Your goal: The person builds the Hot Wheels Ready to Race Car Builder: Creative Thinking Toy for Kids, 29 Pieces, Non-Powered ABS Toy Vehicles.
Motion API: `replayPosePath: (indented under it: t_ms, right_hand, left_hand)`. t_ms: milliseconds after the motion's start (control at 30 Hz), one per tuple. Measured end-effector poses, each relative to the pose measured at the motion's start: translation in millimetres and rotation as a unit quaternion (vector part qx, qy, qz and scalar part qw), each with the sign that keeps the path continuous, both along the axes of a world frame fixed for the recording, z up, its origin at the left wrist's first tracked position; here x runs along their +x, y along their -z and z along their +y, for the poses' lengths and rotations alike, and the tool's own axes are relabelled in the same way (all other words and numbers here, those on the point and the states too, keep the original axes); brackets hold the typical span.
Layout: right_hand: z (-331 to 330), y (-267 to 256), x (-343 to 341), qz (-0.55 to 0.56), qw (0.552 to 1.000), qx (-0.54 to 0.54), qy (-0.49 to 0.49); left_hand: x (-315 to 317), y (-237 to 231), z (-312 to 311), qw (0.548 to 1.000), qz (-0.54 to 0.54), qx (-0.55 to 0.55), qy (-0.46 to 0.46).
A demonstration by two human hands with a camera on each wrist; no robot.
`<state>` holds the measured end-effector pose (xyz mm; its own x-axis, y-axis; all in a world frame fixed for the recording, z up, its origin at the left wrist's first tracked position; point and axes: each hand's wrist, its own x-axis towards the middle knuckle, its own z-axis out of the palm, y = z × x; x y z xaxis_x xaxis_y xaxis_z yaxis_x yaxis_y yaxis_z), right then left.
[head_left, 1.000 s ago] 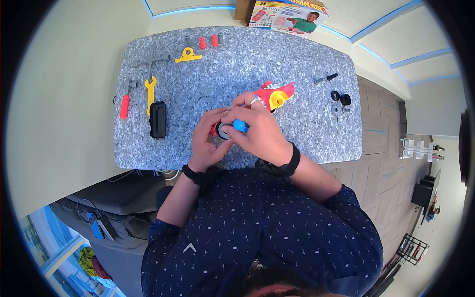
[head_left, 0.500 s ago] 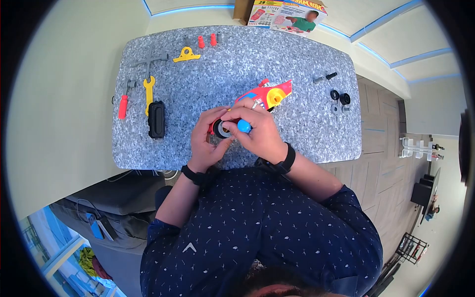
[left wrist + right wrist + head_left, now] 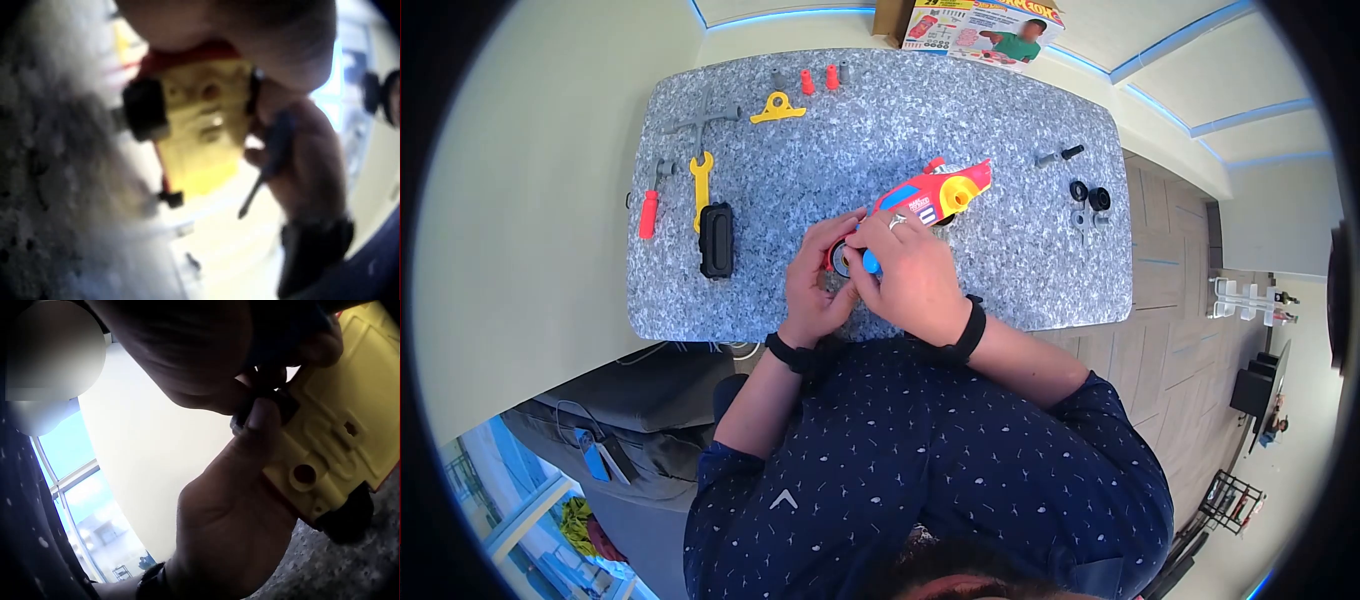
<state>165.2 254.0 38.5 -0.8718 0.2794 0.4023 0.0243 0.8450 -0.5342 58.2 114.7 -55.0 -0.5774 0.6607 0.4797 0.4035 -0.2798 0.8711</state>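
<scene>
One red-and-yellow plastic toy car (image 3: 940, 190) lay at the speckled grey tabletop's (image 3: 1020, 270) middle, the left hand's (image 3: 812, 285) fingers gripping its near end. The right hand (image 3: 922, 285), partly hiding a wheel, gripped one blue-handled tool (image 3: 872, 262). Two red plastic cylinders (image 3: 807, 83) stood beyond. Less blue showed than earlier.

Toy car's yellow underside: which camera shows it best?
The right wrist view: the yellow underside is close, its ridges and holes clear. Left wrist shows it blurred; the head view mainly shows the car's red body.
</scene>
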Motion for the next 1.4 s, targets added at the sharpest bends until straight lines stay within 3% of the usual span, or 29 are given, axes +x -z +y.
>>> replayPosePath:
  t_ms: [33, 133, 433, 633, 833, 1033, 1133, 1200, 1267, 1400]
  right_hand:
    - [-0.5, 2.2, 0.9, -0.011, 1.000, 0.003, 0.007]
    - [21.0, -4.5, 5.2, -0.008, 0.993, -0.079, -0.088]
    - [29.0, -12.9, 7.0, -0.071, 0.988, -0.053, -0.126]
    - [14.1, -8.6, 9.3, -0.039, 0.998, -0.015, -0.052]
    - [9.6, 2.8, 9.1, 0.005, 0.999, -0.012, -0.046]
    - [24.2, -5.9, 16.3, 0.013, 0.985, -0.146, -0.094]
    - [55.9, -15.3, 42.8, 0.008, 0.976, -0.219, 0.011]
    - [94.5, 3.5, 60.1, 0.032, 0.981, -0.136, 0.132]
    - [139.1, 17.9, 77.8, -0.024, 0.978, -0.050, 0.201]
    - [200.2, 71.6, 92.9, -0.124, 0.950, 0.053, 0.281]
  left_hand:
    - [0.7, -0.6, 0.5, 1.000, -0.011, 0.002, 0.003]
    - [1.8, -2.2, 0.1, 0.999, -0.031, 0.004, 0.014]
    - [-5.2, -9.2, -6.4, 0.997, -0.054, -0.014, 0.062]
    - [9.6, 3.4, 0.4, 0.993, -0.109, 0.034, 0.027]
    - [14.5, 6.4, 2.9, 0.992, -0.115, 0.045, -0.007]
    - [14.3, 5.2, 3.8, 0.992, -0.113, 0.050, 0.004]
    - [10.9, -3.6, 1.0, 0.995, -0.094, 0.025, 0.007]
    - [7.9, -5.6, -0.6, 0.996, -0.091, 0.021, 0.016]
    - [6.9, -5.2, -1.3, 0.996, -0.083, 0.017, 0.014]
    - [6.7, -7.4, -0.6, 0.996, -0.087, 0.015, 0.016]
